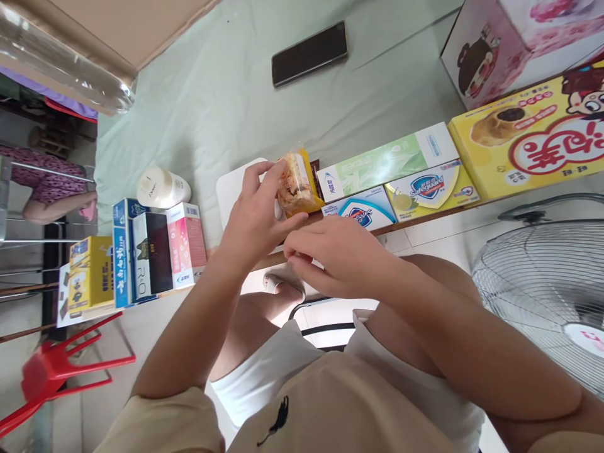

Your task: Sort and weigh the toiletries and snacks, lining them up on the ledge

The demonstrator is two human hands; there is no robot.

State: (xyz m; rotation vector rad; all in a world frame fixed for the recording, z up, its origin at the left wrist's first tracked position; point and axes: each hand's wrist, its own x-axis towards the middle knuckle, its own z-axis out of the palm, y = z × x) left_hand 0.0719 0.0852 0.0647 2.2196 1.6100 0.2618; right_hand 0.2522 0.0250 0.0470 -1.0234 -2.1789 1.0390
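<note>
One snack packet (pixel 299 182) points lengthwise forward, slightly left

Safeguard: blue carton (pixel 362 211), yellow carton (pixel 431 190) | R&O: dark box (pixel 153 253) | 泡芙: large box (pixel 533 135)

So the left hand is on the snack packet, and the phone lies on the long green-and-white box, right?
Not quite: the head view shows the phone lying on the tablecloth, apart from the long green-and-white box. The left hand is on the snack packet, as you said.

Phone (pixel 309 55) on table (pixel 212 100) (beyond packet (pixel 299 182))
</note>
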